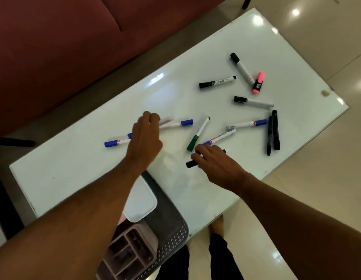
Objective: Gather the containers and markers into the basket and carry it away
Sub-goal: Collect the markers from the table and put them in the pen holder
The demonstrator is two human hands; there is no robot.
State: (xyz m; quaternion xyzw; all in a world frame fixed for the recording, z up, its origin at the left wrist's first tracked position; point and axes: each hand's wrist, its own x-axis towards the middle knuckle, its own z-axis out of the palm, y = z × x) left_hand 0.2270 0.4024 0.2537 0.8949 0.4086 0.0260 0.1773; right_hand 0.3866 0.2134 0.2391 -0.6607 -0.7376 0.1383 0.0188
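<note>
Several markers lie scattered on a white glossy table (74, 170). My left hand (145, 136) pinches a blue-capped marker (175, 123) at its white end; another blue-capped marker (115, 142) lies just under that hand. My right hand (214, 160) curls round a black-capped marker (190, 164) near a green marker (197, 134). A grey perforated basket (171, 237) sits at the table's near edge below my left forearm, holding a white lidded container (141, 203) and a compartmented organiser (131, 253).
Farther right lie black-capped markers (216, 82), a pink highlighter (258, 82), two dark markers (273, 131) and two more blue-capped markers (246, 124). A dark red sofa (54, 47) stands beyond the table's far edge. Glossy tiled floor (317, 178) surrounds the right side.
</note>
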